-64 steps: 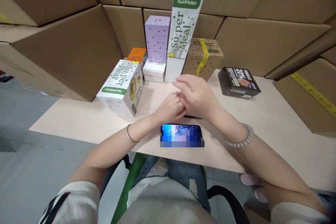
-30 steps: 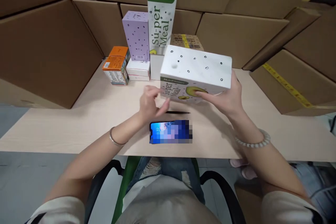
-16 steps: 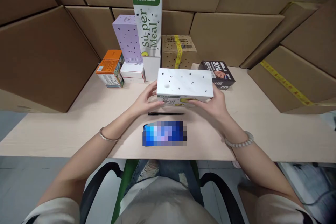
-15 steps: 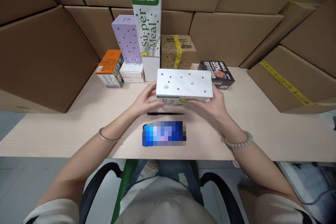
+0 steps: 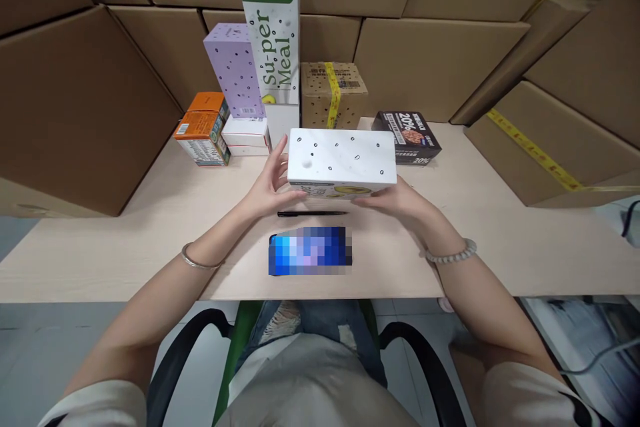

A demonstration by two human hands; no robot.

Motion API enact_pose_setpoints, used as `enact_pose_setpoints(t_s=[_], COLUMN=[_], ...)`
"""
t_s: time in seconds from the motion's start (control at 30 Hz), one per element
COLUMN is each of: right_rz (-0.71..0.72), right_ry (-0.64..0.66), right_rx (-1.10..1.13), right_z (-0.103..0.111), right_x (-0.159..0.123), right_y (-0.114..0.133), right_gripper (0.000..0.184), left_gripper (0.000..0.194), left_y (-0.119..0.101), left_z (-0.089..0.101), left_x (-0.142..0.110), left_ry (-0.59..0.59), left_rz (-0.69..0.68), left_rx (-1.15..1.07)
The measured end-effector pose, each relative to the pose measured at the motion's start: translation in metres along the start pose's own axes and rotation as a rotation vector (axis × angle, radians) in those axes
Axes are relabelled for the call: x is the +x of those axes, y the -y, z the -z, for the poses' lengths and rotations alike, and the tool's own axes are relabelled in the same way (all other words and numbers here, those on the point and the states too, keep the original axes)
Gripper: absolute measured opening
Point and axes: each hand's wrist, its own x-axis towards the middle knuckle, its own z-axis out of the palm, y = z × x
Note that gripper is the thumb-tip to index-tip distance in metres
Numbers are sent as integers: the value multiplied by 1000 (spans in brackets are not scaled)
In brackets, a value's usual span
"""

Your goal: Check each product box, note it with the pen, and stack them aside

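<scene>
Beyond the phone (image 5: 310,251) is the white box (image 5: 341,155), the left hand (image 5: 267,188) half-curled loosely about one end, the right hand (image 5: 397,200) clasping the other (most fingers hidden from me). A slack left hold could let the box tip onto the pen (image 5: 313,213).

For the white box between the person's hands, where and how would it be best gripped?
Probably by its two short ends, one hand coming from each side. The white box lies with its long side running left to right, so those ends face the left hand and right hand. Thumbs could go low on the near face, which is turned toward the person.
</scene>
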Motion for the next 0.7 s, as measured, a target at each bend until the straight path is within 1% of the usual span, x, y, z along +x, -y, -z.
enact_pose_setpoints(t_s=[0.03,0.07,0.17,0.23,0.3,0.4,0.47,0.57,0.63,0.7], right_rz=[-3,7,108,187,222,253,347,502,533,515], right_ry=[0,-29,-145,-184,-217,-285,-322,-350,-350,-332], right_rx=[27,7,-138,-224,-318,-469,-543,-601,-586,-502], right_z=[3,7,19,25,27,26,23,17,15,15], right_x=[0,0,0,-2,-4,-9,-12,-15,-14,-13], right_y=[2,4,10,12,15,20,25,32,33,30], right_gripper=[76,77,78,79,82,86,87,82,84,94], left_gripper=[114,118,127,129,130,116,104,93,88,87], left_y=[-1,-3,-11,-16,-19,-13,-3,12,20,25], left_z=[0,0,3,7,12,18,20,17,14,12], left_x=[0,-1,-1,-1,1,2,2,-1,-3,-4], left_ry=[-1,-9,-63,-84,-93,-92,-82,-58,-43,-30], left_rz=[-5,-12,-18,-32,-80,-171,-204,-184,-156,-128], left_rx=[10,35,132,166,212,310,309,248,220,204])
